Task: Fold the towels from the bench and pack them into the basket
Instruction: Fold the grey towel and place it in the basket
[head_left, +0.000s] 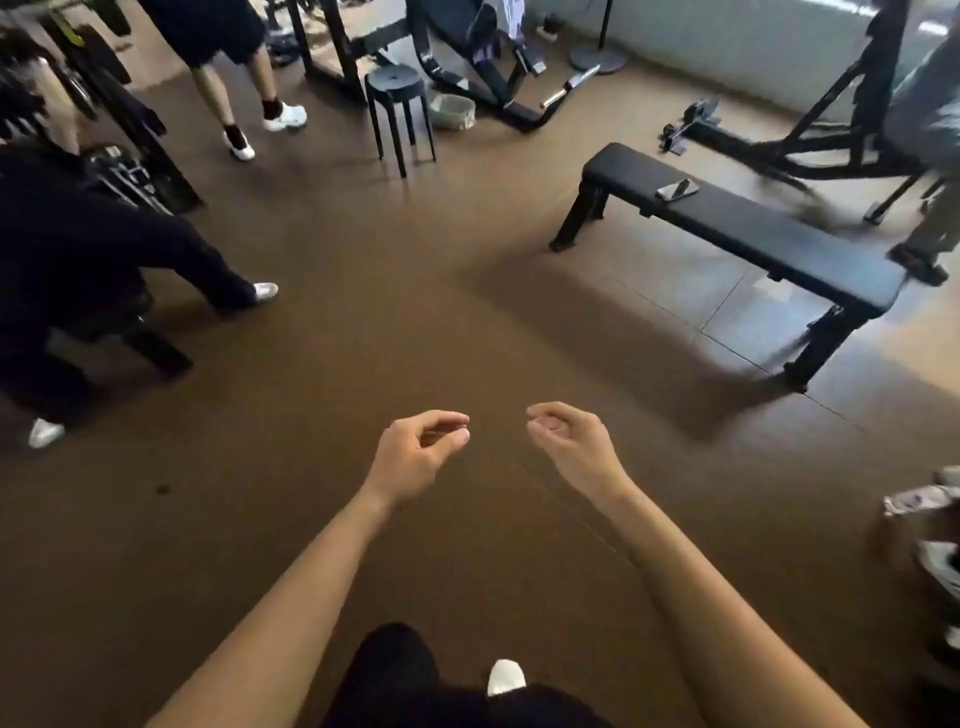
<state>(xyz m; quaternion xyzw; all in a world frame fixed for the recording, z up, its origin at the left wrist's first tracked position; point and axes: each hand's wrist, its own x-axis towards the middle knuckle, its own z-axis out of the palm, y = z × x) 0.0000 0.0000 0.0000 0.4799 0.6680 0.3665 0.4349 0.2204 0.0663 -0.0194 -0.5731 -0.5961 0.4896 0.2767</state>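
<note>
Brown gym flooring (363, 312) spreads beneath a person whose left hand (421, 452) and right hand (571, 441) hover loosely curled, holding nothing. Pale cloth (511, 21), possibly towels, drapes a far incline bench (452, 31) near a grey basket (453, 110); the flat bench (753, 228) carries only a phone (677, 189). Walking over first, then taking a towel by its corners, looks wisest.

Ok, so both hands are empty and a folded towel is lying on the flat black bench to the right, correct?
No: the head view shows a phone, not a folded towel, lying on the flat black bench to the right. The left hand and right hand are both empty.
</note>
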